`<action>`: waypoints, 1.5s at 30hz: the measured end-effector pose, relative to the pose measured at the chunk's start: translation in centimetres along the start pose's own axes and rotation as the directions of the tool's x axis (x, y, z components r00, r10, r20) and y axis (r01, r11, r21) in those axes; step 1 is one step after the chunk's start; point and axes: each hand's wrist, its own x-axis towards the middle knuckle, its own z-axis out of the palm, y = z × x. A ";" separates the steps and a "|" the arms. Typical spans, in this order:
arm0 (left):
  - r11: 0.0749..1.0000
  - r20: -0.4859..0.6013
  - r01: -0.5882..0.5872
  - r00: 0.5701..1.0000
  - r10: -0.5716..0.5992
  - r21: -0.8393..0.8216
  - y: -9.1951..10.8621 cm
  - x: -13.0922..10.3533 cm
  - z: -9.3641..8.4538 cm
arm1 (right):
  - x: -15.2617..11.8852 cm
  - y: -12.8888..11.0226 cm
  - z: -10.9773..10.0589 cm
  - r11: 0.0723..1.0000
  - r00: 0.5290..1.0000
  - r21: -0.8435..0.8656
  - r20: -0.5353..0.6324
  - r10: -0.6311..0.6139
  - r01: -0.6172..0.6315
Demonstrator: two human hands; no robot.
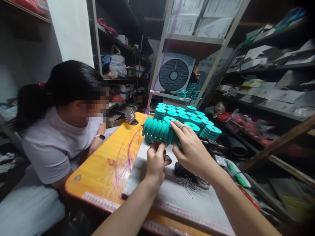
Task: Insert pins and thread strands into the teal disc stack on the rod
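Note:
A row of teal grooved discs (157,131) sits on a horizontal rod above the grey board, with small pale beads along its lower side. My right hand (188,144) rests over the right part of the row, its fingers spread on the discs. Below the discs, my left hand (156,160) is closed, thumb and index finger pinched at their underside; what they pinch is too small to name. Wrappings cover some fingers of both hands. Thin purple lines (129,154) lie on the table left of my left hand. Small silvery pieces (189,186) are scattered beneath my right hand.
Stacks of teal discs (194,118) stand behind the row. The grey board (172,200) lies on a yellow table (98,173). A seated person (56,144) is at the left. Green-handled tools (237,173) lie at the right, and a fan (173,74) stands at the back.

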 end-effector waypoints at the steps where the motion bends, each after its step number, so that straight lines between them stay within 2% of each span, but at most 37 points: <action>1: 1.000 -0.012 -0.001 1.000 0.000 -0.006 -0.1 0.0 0.0 | 0.2 0.0 -0.1 1.000 1.000 0.019 0.007 0.007 -0.007; 5: 1.000 -0.039 0.003 0.999 -0.004 -0.020 -0.1 0.1 0.2 | 1.0 0.3 0.1 0.999 0.999 0.046 0.031 0.013 -0.015; 12: 0.999 -0.038 0.016 0.999 -0.017 -0.032 0.1 0.1 0.4 | 2.0 0.2 0.6 0.998 0.999 0.016 0.001 0.053 -0.053; 16: 0.999 -0.001 0.018 1.000 -0.018 -0.038 0.0 0.1 0.1 | 2.5 0.3 0.6 0.996 0.996 0.021 -0.026 0.084 -0.083; 19: 1.000 0.038 0.007 0.999 -0.007 -0.021 0.0 -0.7 -0.8 | 2.1 0.4 0.7 0.998 0.998 0.037 -0.024 0.060 -0.059; 21: 0.999 0.058 -0.018 0.998 0.016 0.030 0.1 -1.5 -1.9 | 1.4 0.1 0.7 0.997 0.997 0.070 -0.069 0.033 -0.028; 24: 0.987 0.043 -0.052 0.998 0.046 0.151 0.5 -3.0 -3.8 | -0.3 -1.6 0.5 0.987 0.984 0.163 -0.176 0.017 0.012; 26: 0.969 0.027 -0.085 0.996 0.081 0.230 0.9 -4.1 -4.8 | -1.4 -3.1 0.1 0.963 0.982 0.269 -0.189 0.025 0.027; 28: 0.957 0.051 -0.106 0.994 0.096 0.270 1.4 -5.2 -5.3 | -2.1 -4.6 -0.5 0.912 0.991 0.409 -0.123 0.049 0.005; 31: 0.970 0.102 -0.056 0.994 0.032 0.236 2.0 -6.7 -5.1 | -2.4 -6.0 -1.5 0.790 0.994 0.605 0.030 0.105 -0.102; 35: 0.977 0.188 0.020 0.980 -0.061 0.212 2.5 -8.2 -4.4 | -2.0 -6.2 -2.7 0.573 0.970 0.782 0.201 0.138 -0.244; 38: 0.970 0.263 0.011 0.962 -0.077 0.245 2.5 -8.9 -4.2 | -1.7 -6.1 -3.4 0.405 0.950 0.859 0.279 0.141 -0.313; 40: 0.964 0.299 -0.006 0.951 -0.076 0.265 2.5 -9.3 -4.0 | -1.6 -6.1 -3.7 0.327 0.940 0.882 0.303 0.157 -0.339; 43: 0.972 0.313 0.005 0.946 -0.081 0.236 2.6 -9.8 -3.7 | -1.7 -6.0 -3.7 0.261 0.925 0.894 0.315 0.212 -0.364; 45: 0.980 0.275 0.055 0.956 -0.106 0.190 2.8 -10.0 -3.4 | -1.9 -6.0 -3.6 0.304 0.932 0.890 0.273 0.240 -0.339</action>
